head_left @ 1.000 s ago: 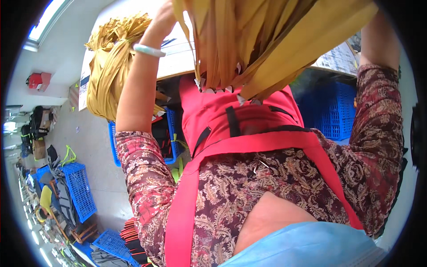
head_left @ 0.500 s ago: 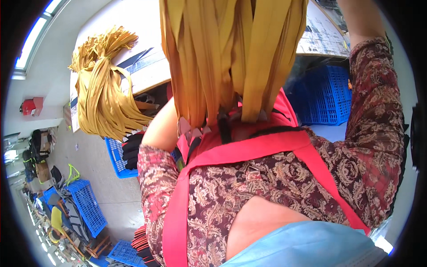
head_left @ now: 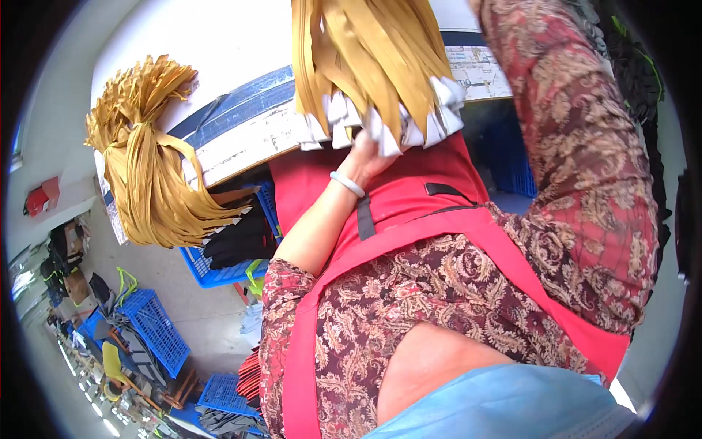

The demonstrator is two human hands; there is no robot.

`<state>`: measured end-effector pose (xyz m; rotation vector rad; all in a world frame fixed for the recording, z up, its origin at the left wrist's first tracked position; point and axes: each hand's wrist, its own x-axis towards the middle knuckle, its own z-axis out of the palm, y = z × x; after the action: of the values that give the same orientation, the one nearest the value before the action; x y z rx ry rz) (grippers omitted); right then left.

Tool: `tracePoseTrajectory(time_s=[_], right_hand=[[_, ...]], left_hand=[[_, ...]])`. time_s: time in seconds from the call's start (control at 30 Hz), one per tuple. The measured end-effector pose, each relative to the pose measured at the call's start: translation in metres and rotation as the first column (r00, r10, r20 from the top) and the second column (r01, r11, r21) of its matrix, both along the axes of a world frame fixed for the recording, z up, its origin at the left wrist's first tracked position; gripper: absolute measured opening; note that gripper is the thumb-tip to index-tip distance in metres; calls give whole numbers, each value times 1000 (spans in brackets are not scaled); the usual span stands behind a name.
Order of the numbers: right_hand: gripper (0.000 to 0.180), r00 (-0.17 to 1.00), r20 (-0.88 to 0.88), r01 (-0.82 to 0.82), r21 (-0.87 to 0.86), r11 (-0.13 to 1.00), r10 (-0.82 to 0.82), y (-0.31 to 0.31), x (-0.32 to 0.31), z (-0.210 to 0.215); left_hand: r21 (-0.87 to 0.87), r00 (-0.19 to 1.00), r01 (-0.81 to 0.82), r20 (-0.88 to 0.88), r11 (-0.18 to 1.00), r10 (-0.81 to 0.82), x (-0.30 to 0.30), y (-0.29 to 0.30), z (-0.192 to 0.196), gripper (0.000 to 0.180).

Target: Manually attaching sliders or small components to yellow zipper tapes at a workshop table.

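Observation:
A thick bundle of golden-yellow zipper tapes (head_left: 365,51) with white ends hangs in front of me and runs out of the upper edge of the view. My left hand (head_left: 371,157), with a pale bangle at the wrist, is closed at the bundle's lower white ends; its fingers are partly hidden among them. My right arm (head_left: 563,117) stretches up past the bundle's right side, and its hand is out of view. To the left, a second golden bundle (head_left: 150,168), gathered near its top, lies over the table's edge with its lower ends hanging down.
The white table (head_left: 212,47) has a dark blue stripe near its front edge. Below it stands a blue crate (head_left: 212,276) with black pieces inside. Another blue crate (head_left: 515,157) is under the table at the right. More blue crates (head_left: 155,329) stand on the floor at the lower left.
The hanging bundle has moved up and away from my chest, its white ends now over the table's edge. My left hand has come into view at those ends. My right arm has swung inward.

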<state>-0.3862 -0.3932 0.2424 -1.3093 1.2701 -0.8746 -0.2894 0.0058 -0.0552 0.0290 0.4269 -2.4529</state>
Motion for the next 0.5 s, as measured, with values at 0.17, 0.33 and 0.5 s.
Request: tracePoseTrajectory(time_s=[0.17, 0.33, 0.5], right_hand=[[45, 949, -316, -134, -442, 887, -14, 67, 4, -143], [49, 956, -272, -53, -525, 849, -109, 62, -127, -212], [54, 854, -389, 217, -336, 917, -345, 206, -178, -194]], left_hand=[[-177, 890, 232, 436, 956, -135, 17, 25, 37, 45], [-463, 643, 565, 766, 683, -13, 32, 33, 64, 34], [-629, 504, 317, 746, 710, 435, 110, 6, 120, 24]])
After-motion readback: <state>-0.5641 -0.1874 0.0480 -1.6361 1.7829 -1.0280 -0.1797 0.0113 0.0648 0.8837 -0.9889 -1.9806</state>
